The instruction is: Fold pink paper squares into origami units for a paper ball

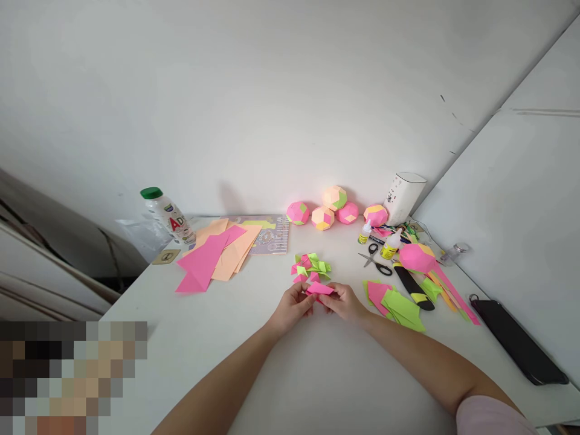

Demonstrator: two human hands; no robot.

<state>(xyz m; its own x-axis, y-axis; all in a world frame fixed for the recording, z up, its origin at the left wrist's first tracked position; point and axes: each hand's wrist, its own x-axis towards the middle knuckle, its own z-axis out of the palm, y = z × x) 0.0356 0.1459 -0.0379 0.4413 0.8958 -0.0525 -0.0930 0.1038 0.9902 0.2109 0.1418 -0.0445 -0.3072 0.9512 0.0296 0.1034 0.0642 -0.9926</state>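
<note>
Between both hands I hold a small folded piece of pink paper [320,289]. My left hand [294,307] grips its left end, thumb on the near side. On its right end my right hand [343,301] pinches with thumb and fingers; some fingertips are hidden behind the paper. Just beyond the hands lies a heap of small folded pink and green paper pieces [319,266]. To the right of my right hand are flat green paper sheets [404,309] with a pink sheet [379,295] partly beneath them.
Faceted paper balls [335,198] sit by the wall. Scissors [375,260], glue bottles [390,246], a box cutter [413,287] and a black pouch [519,340] lie right. Left are large pink sheets [206,261], peach sheets [242,249], a notebook [276,235] and a white bottle [167,216].
</note>
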